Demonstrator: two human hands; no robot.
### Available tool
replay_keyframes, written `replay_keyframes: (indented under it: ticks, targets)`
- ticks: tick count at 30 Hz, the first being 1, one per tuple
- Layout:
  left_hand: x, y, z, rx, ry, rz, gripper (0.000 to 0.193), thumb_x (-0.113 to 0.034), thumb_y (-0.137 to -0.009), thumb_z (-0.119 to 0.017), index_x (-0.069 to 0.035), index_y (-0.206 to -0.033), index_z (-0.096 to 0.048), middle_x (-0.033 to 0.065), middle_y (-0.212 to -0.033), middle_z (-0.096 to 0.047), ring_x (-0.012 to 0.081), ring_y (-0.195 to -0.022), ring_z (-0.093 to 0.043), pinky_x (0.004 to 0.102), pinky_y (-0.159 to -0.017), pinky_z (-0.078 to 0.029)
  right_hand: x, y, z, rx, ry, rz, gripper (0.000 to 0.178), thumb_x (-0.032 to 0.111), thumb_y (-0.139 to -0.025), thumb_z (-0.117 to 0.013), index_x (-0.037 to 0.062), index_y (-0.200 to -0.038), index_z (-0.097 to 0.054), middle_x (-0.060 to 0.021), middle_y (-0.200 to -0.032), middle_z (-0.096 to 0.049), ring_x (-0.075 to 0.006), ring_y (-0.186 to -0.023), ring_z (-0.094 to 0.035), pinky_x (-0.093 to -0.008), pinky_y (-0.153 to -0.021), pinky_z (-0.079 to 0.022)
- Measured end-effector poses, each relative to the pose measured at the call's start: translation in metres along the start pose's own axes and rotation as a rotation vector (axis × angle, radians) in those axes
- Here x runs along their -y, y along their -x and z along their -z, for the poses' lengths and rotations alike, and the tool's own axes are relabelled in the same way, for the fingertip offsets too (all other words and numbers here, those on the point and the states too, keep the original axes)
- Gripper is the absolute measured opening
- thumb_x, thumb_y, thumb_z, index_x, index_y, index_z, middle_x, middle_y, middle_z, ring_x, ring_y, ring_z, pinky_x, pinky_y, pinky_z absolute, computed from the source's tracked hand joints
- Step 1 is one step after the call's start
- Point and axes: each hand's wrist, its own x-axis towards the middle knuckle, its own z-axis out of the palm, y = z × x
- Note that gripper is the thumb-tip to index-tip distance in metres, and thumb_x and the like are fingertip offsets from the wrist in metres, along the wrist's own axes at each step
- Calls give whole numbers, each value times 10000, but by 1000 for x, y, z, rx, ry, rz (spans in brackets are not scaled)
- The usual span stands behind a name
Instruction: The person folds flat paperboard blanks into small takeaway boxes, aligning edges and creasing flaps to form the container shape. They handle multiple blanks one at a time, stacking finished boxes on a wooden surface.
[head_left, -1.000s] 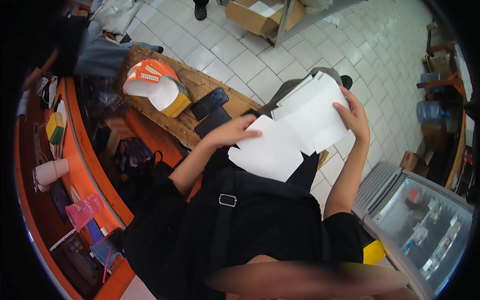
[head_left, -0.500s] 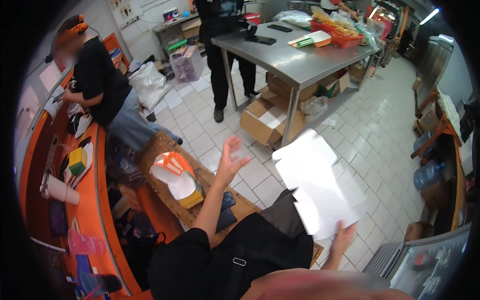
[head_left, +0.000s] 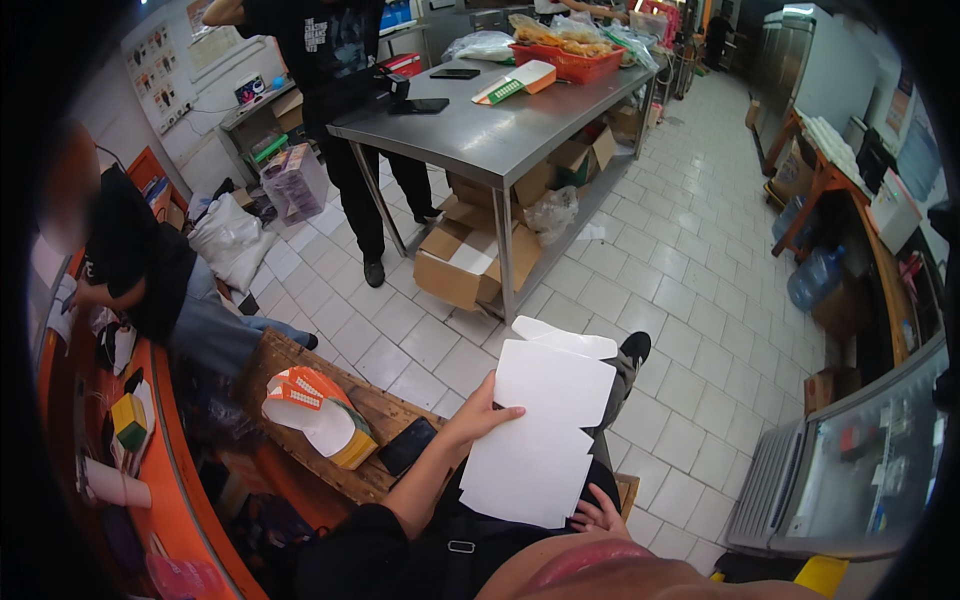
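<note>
1. I see the white card sheet (head_left: pixel 540 430) over the lap, flaps unfolded; whether it is one layer or several, I cannot tell.
2. Of the hands, the left hand (head_left: pixel 485 415) pinches its left edge, thumb on top. The right hand (head_left: pixel 600 512) lies loosely spread near the lower right corner; I can't tell whether it touches.
3. With only one sure grip that I can see, I judge the far end could tip and slide toward the tiled floor (head_left: pixel 680 420).
4. Pressing that thumb harder could crease the card or bend a flap off its line.
5. A leftward swing of the elbow could knock the phone (head_left: pixel 407 447) or the orange-and-white cartons (head_left: pixel 330 425) on the wooden desk (head_left: pixel 275 355).
</note>
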Motion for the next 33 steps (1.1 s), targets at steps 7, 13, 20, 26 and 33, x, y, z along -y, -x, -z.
replay_keyframes:
  ticks: [7, 13, 20, 26, 33]
  targets:
    - [-9, 47, -51, -364, -1337, -507, 611, -273, -759, -710, -23, -1249, -445, 230, -1238, -459, 344, -1195, -453, 461, -996, -357, -13, -17, -30, -154, 427, 74, 641, 0, -845, -606, -8, -1374, -242, -126, -1319, -426, -186, -1225, -418, -330, -1038, -310]
    - [19, 103, -86, 433, -1308, -741, 499, -460, -748, -641, -88, -1070, -557, 155, -1367, -407, 321, -1281, -384, 503, -980, -374, 6, -18, -6, -109, 538, 70, 643, 9, -824, -597, -7, -1363, -247, -135, -1289, -424, -193, -1212, -404, -328, -1016, -344]
    - [33, 95, -88, 720, -1145, -584, 460, -395, -739, -654, -51, -1032, -567, 199, -1346, -423, 331, -1253, -424, 447, -925, -458, 14, -23, -1, -2, 549, 5, 769, 92, -803, -666, -13, -1396, -187, -142, -1339, -363, -206, -1255, -346, -327, -1039, -305]
    - [44, 103, -96, 469, -1283, -825, 386, -281, -758, -632, 11, -1005, -578, 234, -1226, -520, 339, -1140, -531, 399, -812, -531, 9, -23, -10, -24, 485, 31, 853, 156, -794, -707, -6, -1404, -133, -144, -1360, -333, -215, -1270, -332, -327, -1049, -289]
    - [46, 113, -93, 532, -1356, -817, 202, -166, -775, -586, 1, -888, -597, 174, -947, -639, 322, -852, -659, 385, -678, -553, -1, -20, -26, -125, 393, -112, 705, 240, -875, -625, 45, -1390, -185, -123, -1223, -464, -185, -1122, -462, -321, -930, -398]
